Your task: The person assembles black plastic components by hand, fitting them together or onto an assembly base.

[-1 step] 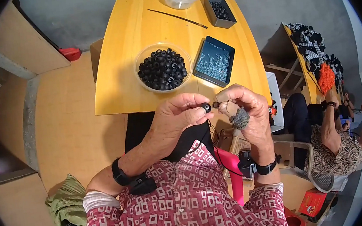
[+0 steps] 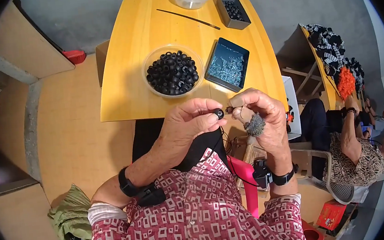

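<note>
Near the table's front edge, my left hand (image 2: pixel 197 122) pinches a round black plastic piece (image 2: pixel 219 113) between thumb and fingertips, its hole side showing. Just to the right, my right hand (image 2: pixel 263 115) is closed in a pinch on a small dark piece (image 2: pixel 229 110), too small to name. A small gap separates the two pieces. Grey knitted fabric (image 2: pixel 254 125) wraps a finger of my right hand. Beyond my hands stand a clear round tub (image 2: pixel 145 80) heaped with hollow black pieces (image 2: pixel 172 73) and a dark tray (image 2: pixel 215 78) with small shiny clear-blue bits (image 2: pixel 226 70).
On the yellow table (image 2: pixel 122 71) lie a thin dark stick (image 2: pixel 187 18), a grey box (image 2: pixel 237 24) of small dark parts and a clear bowl (image 2: pixel 199 1). A white box (image 2: pixel 289 92) stands right of the table. Further right, a co-worker (image 2: pixel 359 154) handles something fluffy and orange (image 2: pixel 346 83).
</note>
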Demonstrator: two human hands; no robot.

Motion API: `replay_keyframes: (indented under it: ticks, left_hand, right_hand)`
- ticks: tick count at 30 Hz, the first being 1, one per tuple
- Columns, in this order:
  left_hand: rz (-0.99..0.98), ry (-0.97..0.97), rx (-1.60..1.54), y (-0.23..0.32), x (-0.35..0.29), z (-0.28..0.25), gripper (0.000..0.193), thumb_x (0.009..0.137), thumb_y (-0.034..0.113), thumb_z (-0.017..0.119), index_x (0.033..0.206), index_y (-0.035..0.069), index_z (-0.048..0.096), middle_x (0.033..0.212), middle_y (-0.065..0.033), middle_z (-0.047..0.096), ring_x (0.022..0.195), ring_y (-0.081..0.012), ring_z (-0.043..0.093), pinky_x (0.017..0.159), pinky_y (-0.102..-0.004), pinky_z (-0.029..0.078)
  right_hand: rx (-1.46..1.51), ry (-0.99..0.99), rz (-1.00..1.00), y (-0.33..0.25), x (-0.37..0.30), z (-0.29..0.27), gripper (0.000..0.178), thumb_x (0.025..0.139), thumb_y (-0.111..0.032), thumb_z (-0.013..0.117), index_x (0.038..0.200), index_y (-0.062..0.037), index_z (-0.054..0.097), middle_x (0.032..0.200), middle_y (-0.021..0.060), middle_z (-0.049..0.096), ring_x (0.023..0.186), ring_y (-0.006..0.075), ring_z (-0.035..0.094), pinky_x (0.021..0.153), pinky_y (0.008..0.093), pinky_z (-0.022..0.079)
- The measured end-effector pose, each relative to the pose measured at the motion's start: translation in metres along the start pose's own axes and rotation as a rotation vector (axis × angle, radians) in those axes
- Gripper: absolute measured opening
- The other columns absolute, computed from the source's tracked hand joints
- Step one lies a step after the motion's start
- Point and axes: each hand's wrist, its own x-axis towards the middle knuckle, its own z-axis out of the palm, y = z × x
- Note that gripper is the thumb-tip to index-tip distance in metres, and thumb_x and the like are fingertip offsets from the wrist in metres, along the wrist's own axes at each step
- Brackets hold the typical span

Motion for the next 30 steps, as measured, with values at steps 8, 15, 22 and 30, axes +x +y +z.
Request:
replay_keyframes:
  ticks: [8,15,22,30]
  left_hand:
    - [-0.019,0.001,-0.013,0.001,-0.001,-0.001,0.022,0.089,0.006,0.063,0.11,0.002,0.061,0.104,-0.0071,0.064,0.095,-0.0196,0.067,0.084,-0.0252,0.054]
    - [-0.035,0.01,-0.008,0.0,0.001,-0.001,0.022,0.09,0.005,0.061,0.111,0.0,0.06,0.104,-0.009,0.064,0.094,-0.0183,0.067,0.083,-0.0242,0.054]
    - [-0.035,0.015,0.0,0.001,-0.001,-0.001,0.021,0.09,0.005,0.061,0.11,0.0,0.06,0.106,-0.0099,0.064,0.095,-0.018,0.067,0.085,-0.0254,0.054]
    - [-0.044,0.03,0.036,0.002,-0.003,-0.002,0.021,0.09,0.005,0.061,0.11,-0.001,0.06,0.105,-0.0092,0.064,0.094,-0.0185,0.067,0.086,-0.0263,0.054]
  right_hand:
    - [-0.106,-0.054,-0.051,-0.01,0.007,-0.004,0.012,0.084,0.0,0.066,0.096,0.0007,0.063,0.092,0.005,0.063,0.085,0.0124,0.059,0.078,0.0252,0.046]
    - [-0.239,-0.059,-0.122,-0.007,0.007,-0.001,0.017,0.078,0.005,0.065,0.095,-0.0005,0.065,0.091,0.0083,0.066,0.083,0.0174,0.061,0.076,0.0278,0.048]
    - [-0.238,-0.057,-0.166,-0.004,0.008,-0.001,0.019,0.077,0.005,0.065,0.095,-0.0003,0.066,0.09,0.0089,0.066,0.084,0.0187,0.062,0.075,0.0283,0.048]
    - [-0.27,-0.045,-0.156,-0.005,0.007,0.002,0.017,0.079,0.004,0.065,0.095,-0.0003,0.066,0.09,0.0089,0.067,0.083,0.0188,0.062,0.074,0.0285,0.048]
